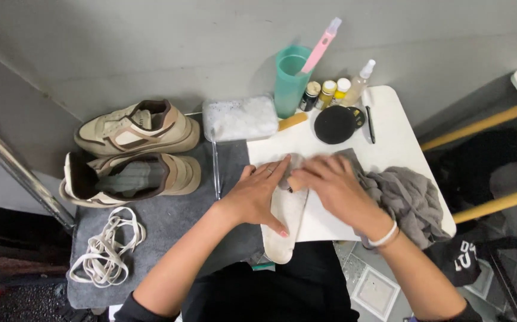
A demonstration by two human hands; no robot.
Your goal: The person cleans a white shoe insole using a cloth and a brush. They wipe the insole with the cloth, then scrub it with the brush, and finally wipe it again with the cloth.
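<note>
Laces (106,250): lay pulled out, heaped on grey mat (169,238).
Shoes (133,152): both stood unlaced, insoles out.
Left hand (258,194): pressed flat on cream insole (285,223), pinning it at table edge.
Right hand (327,182): fingers curled, rubbing grey cloth (407,200) on insole's top end; wiping appeared underway, unfinished.

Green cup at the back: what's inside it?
A pink-handled brush sticks out of the green cup, leaning right. Its lower end and anything else inside are hidden by the cup wall.
</note>
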